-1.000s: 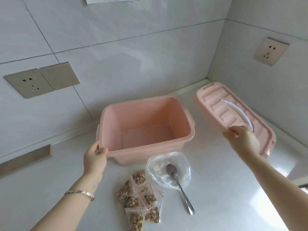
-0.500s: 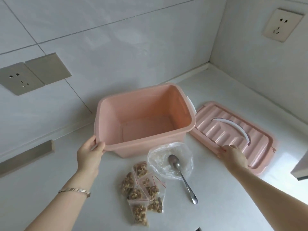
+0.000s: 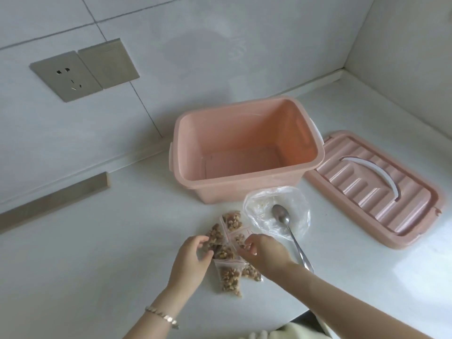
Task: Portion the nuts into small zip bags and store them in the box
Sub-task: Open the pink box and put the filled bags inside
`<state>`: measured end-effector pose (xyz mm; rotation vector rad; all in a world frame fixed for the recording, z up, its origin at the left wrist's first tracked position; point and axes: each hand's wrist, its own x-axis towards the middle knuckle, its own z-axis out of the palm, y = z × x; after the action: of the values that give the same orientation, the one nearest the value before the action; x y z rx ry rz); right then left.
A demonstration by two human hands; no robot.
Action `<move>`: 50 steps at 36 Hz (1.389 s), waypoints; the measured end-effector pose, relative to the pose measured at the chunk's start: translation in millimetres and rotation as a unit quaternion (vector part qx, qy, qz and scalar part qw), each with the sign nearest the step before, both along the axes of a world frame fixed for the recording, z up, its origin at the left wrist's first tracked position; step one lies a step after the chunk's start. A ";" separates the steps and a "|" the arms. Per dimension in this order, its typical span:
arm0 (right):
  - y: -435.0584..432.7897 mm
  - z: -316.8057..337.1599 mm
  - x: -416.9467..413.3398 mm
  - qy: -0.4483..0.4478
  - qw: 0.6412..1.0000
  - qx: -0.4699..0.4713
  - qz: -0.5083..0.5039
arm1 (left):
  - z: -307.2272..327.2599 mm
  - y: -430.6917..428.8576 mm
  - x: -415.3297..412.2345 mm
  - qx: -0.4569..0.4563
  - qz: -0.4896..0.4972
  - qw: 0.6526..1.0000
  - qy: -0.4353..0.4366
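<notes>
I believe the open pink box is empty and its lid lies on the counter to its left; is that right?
Not quite: the head view shows the lid lying on the counter to the right of the pink box, not its left. The box is open and empty.

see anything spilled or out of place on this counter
Nothing clearly spilled or damaged. The pink box stands upright and empty, its lid flat beside it. The nut bags lie in a loose overlapping pile, left hand and right hand curled on them. The spoon rests on a crumpled clear bag.
</notes>
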<state>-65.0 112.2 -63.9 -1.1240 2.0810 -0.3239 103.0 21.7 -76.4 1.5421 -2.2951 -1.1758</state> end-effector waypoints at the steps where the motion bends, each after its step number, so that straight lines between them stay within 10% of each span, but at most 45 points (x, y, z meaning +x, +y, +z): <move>1: -4.6 -4.0 6.3 0.006 1.000 0.015 -0.001 | -0.7 -1.3 -1.4 0.002 0.003 1.000 0.000; 14: 10.4 20.5 -1.2 -0.031 0.997 -0.057 -0.048 | -20.3 -33.6 -32.5 0.120 -0.013 0.990 -0.068; 36: -90.9 152.1 -136.8 0.042 0.938 -0.335 -0.077 | 172.7 -93.2 -90.8 0.011 0.087 0.937 0.338; 50: -226.8 38.6 -177.5 0.058 0.992 -0.115 -0.008 | 37.1 -207.8 -186.8 0.109 0.169 0.978 0.052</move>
<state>-242.5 -114.6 -25.3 -1.2883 2.1979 -0.5293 -83.8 -186.2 -39.3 1.8046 -1.7940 -1.4070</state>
